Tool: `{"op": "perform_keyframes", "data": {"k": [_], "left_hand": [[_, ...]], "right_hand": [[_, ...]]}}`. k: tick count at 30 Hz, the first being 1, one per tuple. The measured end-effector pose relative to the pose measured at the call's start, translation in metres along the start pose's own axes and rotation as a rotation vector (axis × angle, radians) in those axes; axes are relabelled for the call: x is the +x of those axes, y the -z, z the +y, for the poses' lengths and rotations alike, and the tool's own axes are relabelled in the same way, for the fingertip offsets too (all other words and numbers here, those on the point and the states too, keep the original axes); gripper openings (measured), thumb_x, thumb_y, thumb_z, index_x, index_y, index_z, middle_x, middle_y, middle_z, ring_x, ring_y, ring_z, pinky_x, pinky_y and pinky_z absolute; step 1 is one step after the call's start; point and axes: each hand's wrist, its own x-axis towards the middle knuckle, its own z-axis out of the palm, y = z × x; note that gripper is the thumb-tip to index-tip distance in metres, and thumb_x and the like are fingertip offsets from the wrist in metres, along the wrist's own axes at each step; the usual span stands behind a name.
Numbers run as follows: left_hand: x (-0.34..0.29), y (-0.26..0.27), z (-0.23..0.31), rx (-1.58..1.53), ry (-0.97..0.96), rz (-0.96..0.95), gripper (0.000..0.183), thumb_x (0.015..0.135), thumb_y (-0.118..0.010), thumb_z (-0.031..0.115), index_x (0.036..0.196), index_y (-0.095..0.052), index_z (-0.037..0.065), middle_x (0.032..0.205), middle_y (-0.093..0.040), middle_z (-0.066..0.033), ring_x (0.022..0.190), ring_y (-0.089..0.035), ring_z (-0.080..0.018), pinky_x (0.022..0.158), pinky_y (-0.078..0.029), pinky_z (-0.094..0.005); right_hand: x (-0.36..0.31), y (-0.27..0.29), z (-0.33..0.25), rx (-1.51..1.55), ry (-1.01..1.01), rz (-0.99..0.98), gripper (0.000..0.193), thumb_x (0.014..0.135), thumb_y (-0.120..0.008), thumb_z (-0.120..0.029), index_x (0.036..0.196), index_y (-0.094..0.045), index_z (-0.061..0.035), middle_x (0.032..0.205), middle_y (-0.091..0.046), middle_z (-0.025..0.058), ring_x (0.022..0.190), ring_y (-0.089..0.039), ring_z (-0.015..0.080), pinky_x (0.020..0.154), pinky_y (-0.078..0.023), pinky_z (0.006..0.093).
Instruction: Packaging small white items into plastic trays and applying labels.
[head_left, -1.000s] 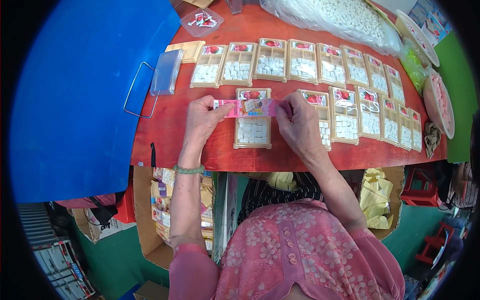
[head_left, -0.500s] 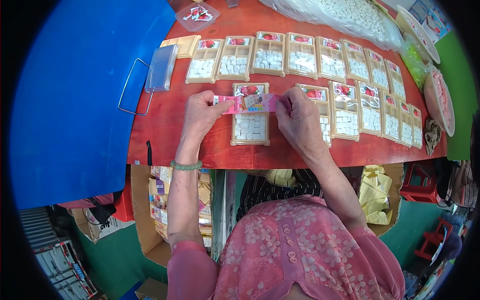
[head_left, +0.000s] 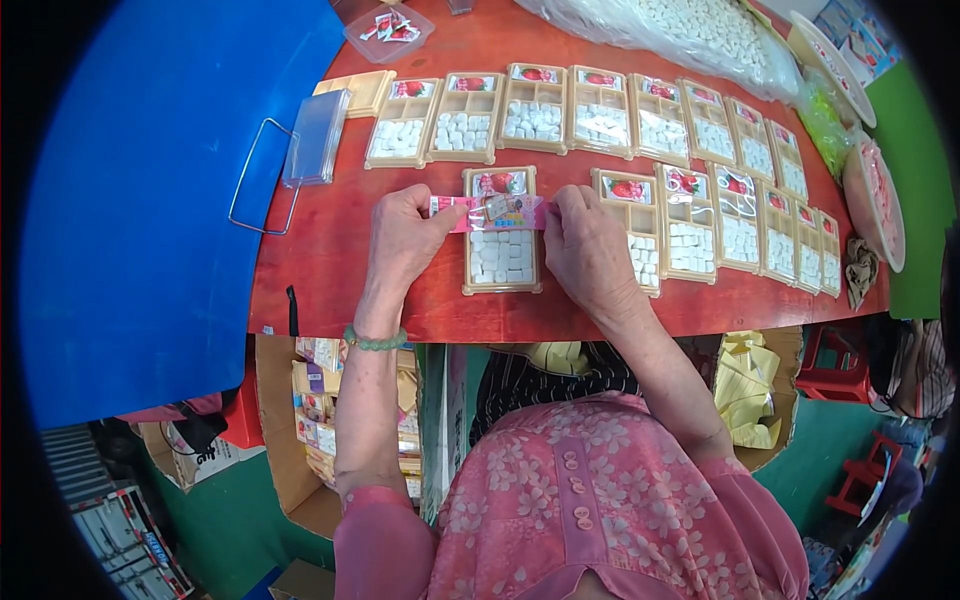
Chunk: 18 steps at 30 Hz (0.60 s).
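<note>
Pink label strip (head_left: 512,212) lies stretched flat and straight across the middle of a beige compartment tray (head_left: 467,262), its two ends jutting past the tray's long sides. It is narrow and glossy, with a colourful printed picture near its centre and a paler patch by its left end. Whether it touches the tray or hangs just above it, I cannot tell. At the tray's far end a strawberry-printed sachet (head_left: 500,182) shows above the strip; at its near end, white pillow-shaped pieces (head_left: 502,257) sit packed in rows. The tray rests on a red counter (head_left: 435,305).

Left hand (head_left: 400,238) is just left of the tray, wrist nearly straight, knuckles up, thumb laid along the strip toward the tray; its grip pinches the strip's left end between thumb and curled fingers. A green bead bracelet (head_left: 376,341) circles that wrist. Right hand (head_left: 592,250) is just right of the tray, back of the hand upward and fingers curled under, its grip pinching the opposite end. Both forearms reach toward the tray from the near side, the right one slanting inward. Similar filled trays (head_left: 657,226) stand right of this tray.
</note>
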Motion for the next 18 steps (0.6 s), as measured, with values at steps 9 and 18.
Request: {"op": "perform_keyframes", "data": {"k": [9,18], "left_hand": [[-0.002,0.004,0.011,0.155,0.057,-0.022,0.041,0.071,-0.076,0.027,0.056,-0.051,-0.001,0.049,-0.047,-0.0142,0.046,-0.044,-0.0200,0.047,-0.036,-0.0371],[0.001,0.006,0.031,0.253,0.134,-0.090,0.043,0.067,-0.080,0.030,0.055,-0.050,0.001,0.052,-0.041,-0.0014,0.053,-0.037,-0.0096,0.048,-0.032,-0.0315]], "right_hand": [[-0.002,-0.001,0.001,-0.067,-0.001,-0.037,0.011,0.082,-0.057,-0.004,0.085,-0.047,-0.0016,0.080,-0.054,0.0170,0.069,-0.057,0.0375,0.057,-0.047,0.0445],[-0.003,-0.001,0.004,-0.080,0.009,-0.040,0.011,0.082,-0.057,-0.005,0.086,-0.047,-0.0014,0.081,-0.054,0.0167,0.070,-0.057,0.0373,0.058,-0.048,0.0445]]}}
